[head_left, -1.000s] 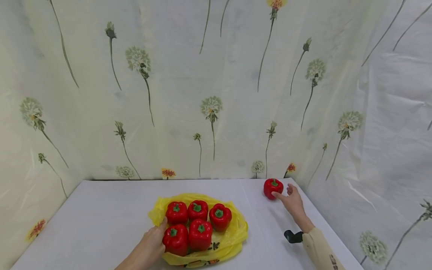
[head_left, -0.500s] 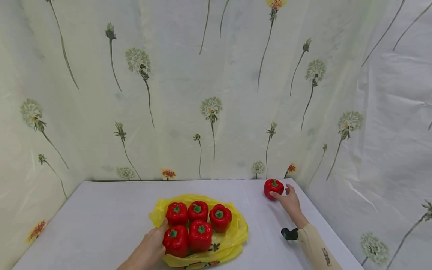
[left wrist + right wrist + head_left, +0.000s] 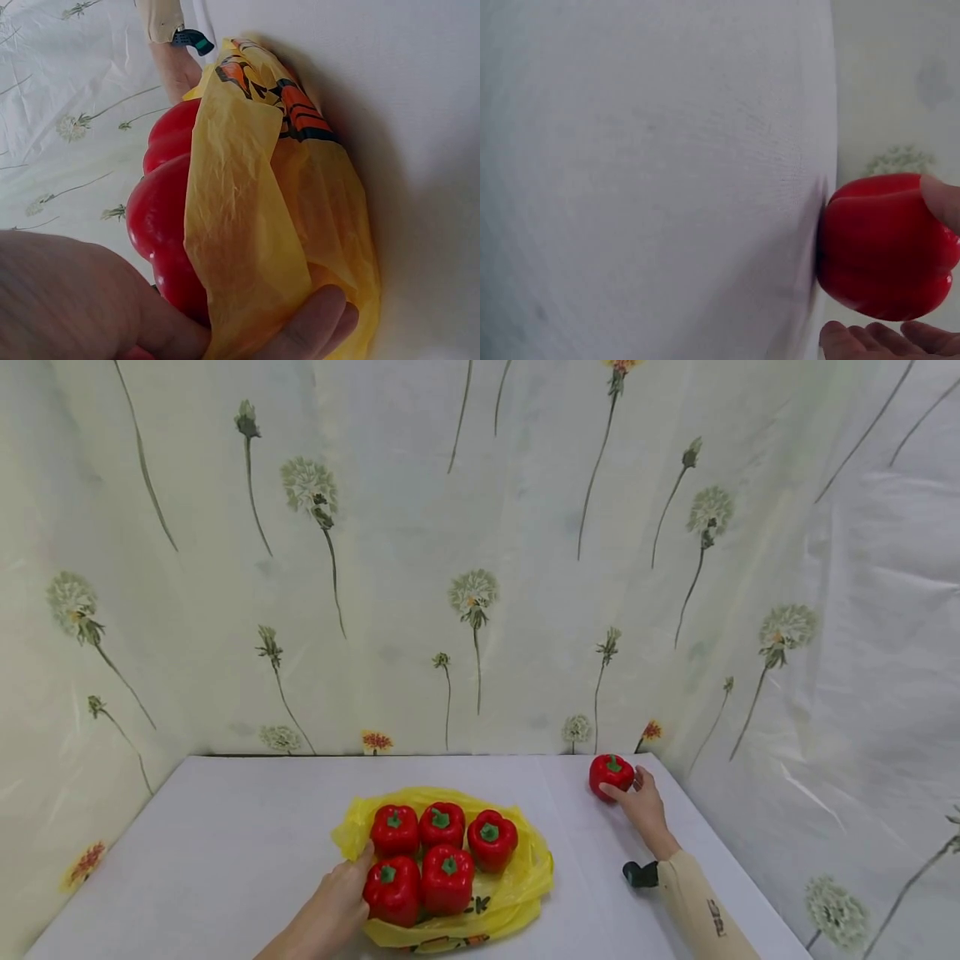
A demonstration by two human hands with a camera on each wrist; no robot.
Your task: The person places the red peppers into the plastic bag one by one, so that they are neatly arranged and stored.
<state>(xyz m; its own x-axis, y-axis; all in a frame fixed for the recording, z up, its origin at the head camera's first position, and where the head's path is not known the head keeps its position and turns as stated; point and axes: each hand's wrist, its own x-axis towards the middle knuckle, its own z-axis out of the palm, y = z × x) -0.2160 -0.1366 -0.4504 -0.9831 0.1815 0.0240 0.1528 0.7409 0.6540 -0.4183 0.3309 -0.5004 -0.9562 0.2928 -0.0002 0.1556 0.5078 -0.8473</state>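
A yellow plastic bag (image 3: 534, 870) with its mouth spread wide lies on the white table, holding several red bell peppers (image 3: 447, 892) with green stems. My left hand (image 3: 336, 897) pinches the bag's left edge; in the left wrist view the plastic (image 3: 244, 217) runs between thumb and fingers, beside the peppers. Far to the right, another red bell pepper (image 3: 604, 770) stands near the table's back edge. My right hand (image 3: 647, 808) is around it. In the right wrist view the thumb overlaps this pepper (image 3: 885, 244), while the fingertips (image 3: 840, 339) stay a small gap away from its side.
Behind the table (image 3: 247, 827) hangs a pale curtain (image 3: 397, 552) printed with dandelions, and it continues along both sides. A black camera mount (image 3: 640, 875) sticks out from my right wrist over the table.
My right hand has drawn slightly closer around the lone pepper, and its forearm has shifted a little left. The left hand and the bag stay as they were.
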